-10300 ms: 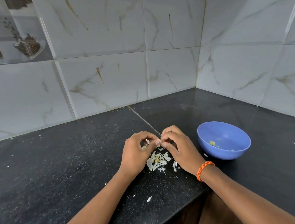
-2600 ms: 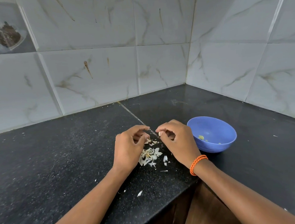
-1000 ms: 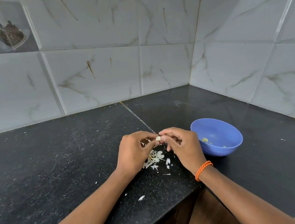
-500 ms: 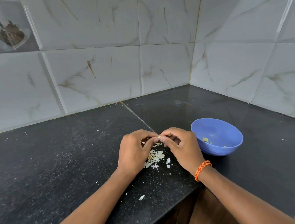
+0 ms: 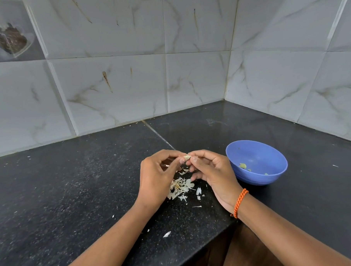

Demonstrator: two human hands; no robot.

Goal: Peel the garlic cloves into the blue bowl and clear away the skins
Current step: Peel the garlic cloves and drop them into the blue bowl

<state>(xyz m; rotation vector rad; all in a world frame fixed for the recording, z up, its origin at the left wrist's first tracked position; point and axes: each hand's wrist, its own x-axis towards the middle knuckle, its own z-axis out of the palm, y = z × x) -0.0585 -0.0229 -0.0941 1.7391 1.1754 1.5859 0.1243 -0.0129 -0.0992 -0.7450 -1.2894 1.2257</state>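
Note:
A small pale garlic clove [image 5: 187, 157] is pinched between the fingertips of my left hand [image 5: 158, 177] and my right hand [image 5: 210, 175], just above the black counter. Both hands have curled fingers that meet at the clove. Below them lies a heap of white and tan garlic skins [image 5: 181, 188]. The blue bowl [image 5: 272, 158] stands on the counter right of my right hand, with a few peeled garlic pieces [image 5: 243, 165] inside.
The black granite counter [image 5: 72, 187] runs into a tiled corner at the back right. Stray skin flakes [image 5: 167, 234] lie near the counter's front edge [image 5: 196, 256]. A brown cabinet front shows below the edge.
My hands have lifted slightly and the clove now shows plainly between the fingertips. The bowl and the skin heap have not moved.

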